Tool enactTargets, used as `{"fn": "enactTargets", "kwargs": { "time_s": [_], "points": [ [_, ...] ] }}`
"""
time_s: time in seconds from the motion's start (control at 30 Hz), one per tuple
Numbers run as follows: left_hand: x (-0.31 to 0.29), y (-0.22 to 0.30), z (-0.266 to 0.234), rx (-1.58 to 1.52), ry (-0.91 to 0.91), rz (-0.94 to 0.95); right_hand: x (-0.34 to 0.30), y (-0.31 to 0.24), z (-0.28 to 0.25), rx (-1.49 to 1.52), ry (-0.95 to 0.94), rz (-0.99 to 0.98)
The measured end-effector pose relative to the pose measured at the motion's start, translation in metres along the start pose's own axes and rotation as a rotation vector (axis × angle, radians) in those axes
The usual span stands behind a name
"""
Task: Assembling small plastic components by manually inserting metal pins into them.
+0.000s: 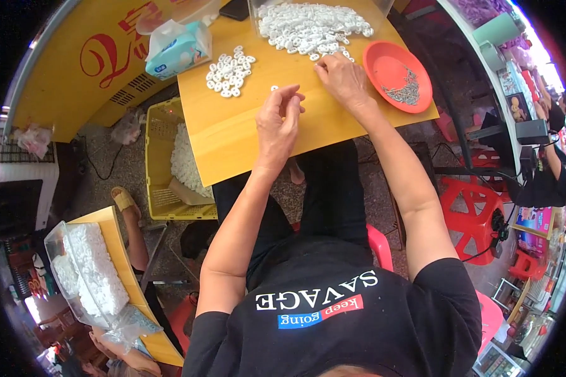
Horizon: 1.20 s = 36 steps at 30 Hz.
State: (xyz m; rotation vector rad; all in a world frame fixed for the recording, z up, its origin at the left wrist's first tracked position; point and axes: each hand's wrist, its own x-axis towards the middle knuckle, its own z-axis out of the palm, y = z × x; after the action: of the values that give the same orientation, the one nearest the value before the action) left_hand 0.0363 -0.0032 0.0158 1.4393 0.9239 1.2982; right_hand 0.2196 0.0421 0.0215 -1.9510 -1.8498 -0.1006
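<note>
My right hand (344, 80) reaches to the near edge of a large pile of small white plastic pieces (308, 26), oval with dark openings. Its fingers bend down together against the tabletop, and whatever is under the fingertips is hidden. Over the middle of the yellow table (226, 138), my left hand (278, 122) is held with its thumb apart from loosely bent fingers, and I see nothing held in it. One white piece (274, 88) lies just beyond its fingers. A smaller group of the same pieces (229, 72) is spread at the left.
A red plate (391, 55) with small metal parts (407, 91) stands by my right hand. A tissue pack (178, 50) is at the table's left edge. A clear bin (383, 7) backs the large pile. Below left is a yellow crate (160, 151) with white pieces.
</note>
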Motion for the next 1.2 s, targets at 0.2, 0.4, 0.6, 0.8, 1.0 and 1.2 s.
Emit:
{"fn": "enactTargets", "kwargs": {
  "time_s": [0.2,0.4,0.6,0.8,1.0,1.2],
  "points": [
    [0.001,-0.004,0.004,-0.214,-0.071,-0.198,-0.009,0.005,-0.005,0.328,0.035,0.006],
    [0.006,-0.003,0.013,-0.288,-0.072,-0.228,-0.047,-0.016,-0.020,0.785,-0.102,0.226],
    [0.001,-0.016,0.012,0.045,-0.090,0.055,-0.056,-0.028,-0.025,0.837,-0.081,0.251],
    [-0.001,-0.017,0.015,0.029,-0.027,-0.039,-0.063,-0.025,-0.045,0.863,-0.181,0.159],
    [0.000,-0.006,0.011,-0.205,-0.036,-0.185,-0.052,0.015,-0.077,0.650,-0.096,0.052],
    [0.004,-0.010,0.012,-0.173,-0.110,-0.196,-0.016,0.118,-0.080,0.211,-0.024,0.064]
  ]
}}
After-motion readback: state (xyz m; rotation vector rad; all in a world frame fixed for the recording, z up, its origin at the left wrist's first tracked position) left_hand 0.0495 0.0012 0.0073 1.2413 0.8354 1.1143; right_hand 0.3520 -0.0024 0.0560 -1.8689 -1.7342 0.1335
